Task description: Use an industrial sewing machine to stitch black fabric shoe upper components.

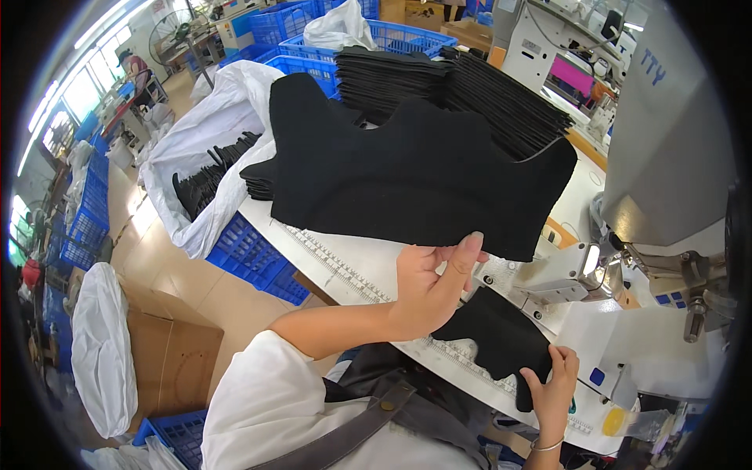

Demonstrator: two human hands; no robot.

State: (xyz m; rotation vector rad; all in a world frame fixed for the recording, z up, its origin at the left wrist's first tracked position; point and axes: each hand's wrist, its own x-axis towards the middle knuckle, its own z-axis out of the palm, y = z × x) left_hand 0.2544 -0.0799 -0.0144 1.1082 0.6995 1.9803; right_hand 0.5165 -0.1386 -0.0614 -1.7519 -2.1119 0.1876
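The person's left hand (429,288) is raised over the white sewing table (352,262), thumb and fingers pinching the lower edge of a large black fabric piece (407,168) with a scalloped upper outline. The piece hangs spread out in the air, flat toward the camera, above the ruler strip (337,270) printed along the table's front edge. The right hand (553,384) is lower, near the table's front edge, with its fingertips pressed down on a smaller black fabric piece (501,337) that lies flat on the table just in front of the sewing machine (666,157); the thumb seems to sit at the cloth's edge, though I cannot tell whether it grips or only holds it down. A thin bracelet (547,446) circles that wrist.

Behind the lifted piece, 2 tall stacks of the same black cut pieces (470,86) rest at the far side of the table. To the left, a white sack (196,141) slumps open over blue plastic crates (251,254), more black pieces showing inside it. A cardboard box (168,352) stands on the floor near another white bag (102,345).
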